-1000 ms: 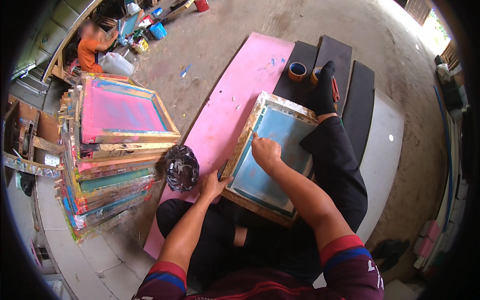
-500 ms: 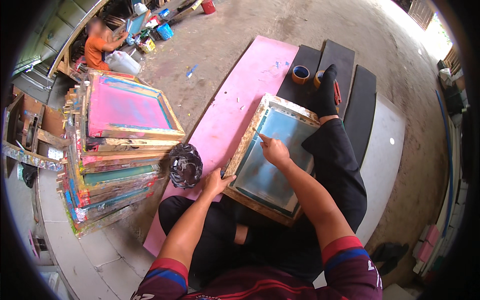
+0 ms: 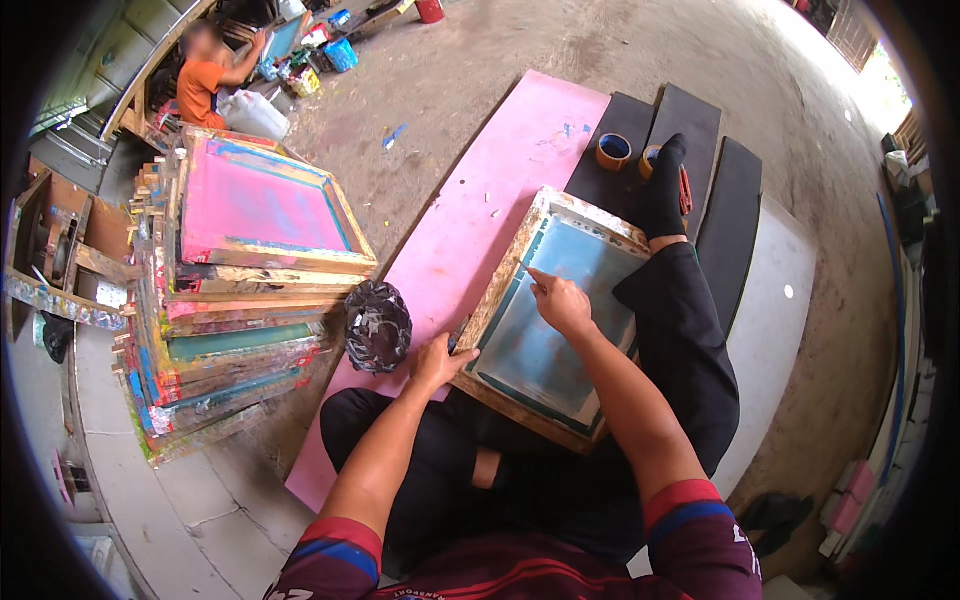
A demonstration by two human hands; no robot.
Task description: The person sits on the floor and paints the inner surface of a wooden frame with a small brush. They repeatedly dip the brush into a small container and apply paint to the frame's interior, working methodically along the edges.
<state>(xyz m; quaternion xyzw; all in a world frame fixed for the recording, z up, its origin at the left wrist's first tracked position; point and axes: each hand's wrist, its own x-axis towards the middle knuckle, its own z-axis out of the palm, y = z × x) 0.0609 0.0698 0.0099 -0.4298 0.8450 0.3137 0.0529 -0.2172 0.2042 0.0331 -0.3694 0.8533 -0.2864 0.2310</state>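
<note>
A wooden-framed printing screen [image 3: 580, 300] with blue-grey mesh lies tilted across my lap and leg. My left hand [image 3: 437, 364] grips the frame's lower left edge, thumb on top; a small dark thing shows by its fingers, too hidden to name. Over the mesh, near the inner edge of the left rail, my right hand [image 3: 563, 303] is closed in a pinch with the index finger forward. From its fingertips a thin, small tool reaches to the rail; its kind is unclear. Left of the frame sits a bowl-like holder lined with black plastic [image 3: 378, 327], with scraps inside.
A stack of paint-stained screens [image 3: 265, 215] stands at left. Beneath me are a pink board [image 3: 480, 180], black boards [image 3: 728, 205] and a pale board [image 3: 770, 270]. Tape rolls [image 3: 613, 152] and a red-handled tool [image 3: 686, 190] lie by my foot. Another person [image 3: 205, 85] sits far left.
The whole view has shifted slightly to the right. My right hand stays at the left rail and my left hand keeps its grip. The other person's arm has risen.
</note>
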